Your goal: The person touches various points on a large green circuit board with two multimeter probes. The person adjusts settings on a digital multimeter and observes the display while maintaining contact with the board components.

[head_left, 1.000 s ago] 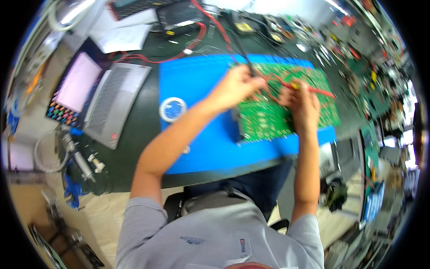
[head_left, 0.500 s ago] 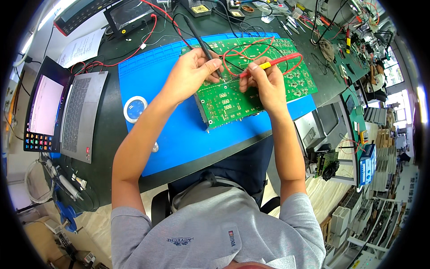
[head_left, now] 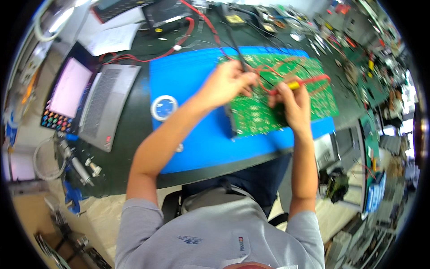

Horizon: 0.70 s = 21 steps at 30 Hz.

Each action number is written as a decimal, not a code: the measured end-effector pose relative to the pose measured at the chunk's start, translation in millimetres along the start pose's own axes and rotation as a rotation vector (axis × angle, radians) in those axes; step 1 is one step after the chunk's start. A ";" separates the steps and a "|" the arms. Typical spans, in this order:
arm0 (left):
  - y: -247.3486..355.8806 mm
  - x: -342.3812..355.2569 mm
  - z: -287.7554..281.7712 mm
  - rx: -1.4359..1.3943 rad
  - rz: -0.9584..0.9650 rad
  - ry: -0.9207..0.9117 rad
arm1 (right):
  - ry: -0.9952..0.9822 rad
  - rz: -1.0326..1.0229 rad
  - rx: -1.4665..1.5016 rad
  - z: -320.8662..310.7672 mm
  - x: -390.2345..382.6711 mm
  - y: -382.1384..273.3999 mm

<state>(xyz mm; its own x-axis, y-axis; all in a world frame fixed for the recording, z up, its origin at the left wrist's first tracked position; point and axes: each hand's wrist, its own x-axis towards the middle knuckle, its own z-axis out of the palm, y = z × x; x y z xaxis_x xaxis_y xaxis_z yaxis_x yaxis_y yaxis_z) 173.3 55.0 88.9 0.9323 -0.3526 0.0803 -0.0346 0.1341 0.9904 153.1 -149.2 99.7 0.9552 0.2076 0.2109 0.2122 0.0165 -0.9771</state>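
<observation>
A large green circuit board (head_left: 255, 121) lies on a blue mat (head_left: 197, 143). Over the board's left part, my left hand (head_left: 228, 83) is closed on a black test probe (head_left: 235, 47) that slants down toward the board. My right hand (head_left: 291, 103), a little to the right, grips a red test probe (head_left: 316, 78) with a yellow band, also over the board. Red and black leads loop across the board around both hands. The probe tips are blurred, so I cannot tell whether they touch it.
An open laptop (head_left: 112, 98) stands at the left, with papers (head_left: 114, 38) behind it. A white ring-shaped roll (head_left: 156, 103) sits on the mat. Instruments (head_left: 161, 13), red cables and soldering gear (head_left: 237, 18) crowd the back; loose tools (head_left: 316, 47) lie at the back right.
The whole view shifted up and left, then partly swung back, and is blurred again now. Both hands keep their probes over much the same part of the board.
</observation>
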 end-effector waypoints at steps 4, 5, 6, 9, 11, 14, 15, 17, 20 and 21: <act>1.7 0.9 -0.1 -0.062 0.009 -0.023 | 0.019 -0.016 -0.008 4.2 0.6 -2.8; 1.7 0.9 0.3 -0.061 -0.019 -0.010 | 0.024 -0.007 -0.028 4.6 1.0 -3.6; 1.6 0.9 0.5 -0.073 -0.006 -0.014 | 0.021 -0.009 -0.027 5.2 1.0 -4.1; 1.8 0.5 0.7 -0.062 -0.003 -0.014 | 0.021 0.002 -0.028 5.1 0.6 -5.7; 2.3 -0.2 1.0 -0.059 0.002 -0.013 | 0.026 0.007 -0.041 4.8 0.0 -6.0; 3.9 -1.7 0.7 -0.057 0.001 -0.014 | 0.021 0.007 -0.045 5.0 -0.1 -5.9; 4.5 -1.8 0.7 -0.057 -0.001 -0.015 | 0.018 0.005 -0.044 5.1 0.0 -6.1; 5.3 -2.1 0.8 -0.052 -0.003 -0.014 | 0.009 -0.013 -0.047 5.5 -0.4 -6.4; 5.6 -1.9 0.5 -0.040 -0.009 -0.013 | 0.000 -0.026 -0.055 5.6 -0.8 -7.4; 5.3 -1.7 0.5 -0.039 -0.013 -0.011 | -0.002 -0.025 -0.063 5.5 -1.0 -7.7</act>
<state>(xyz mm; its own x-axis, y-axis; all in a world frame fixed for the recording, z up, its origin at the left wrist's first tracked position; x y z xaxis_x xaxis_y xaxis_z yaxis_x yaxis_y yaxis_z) 171.4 55.9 94.1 0.9286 -0.3646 0.0687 -0.0082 0.1650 0.9863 149.4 -144.1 106.9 0.9491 0.2102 0.2347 0.2481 -0.0396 -0.9679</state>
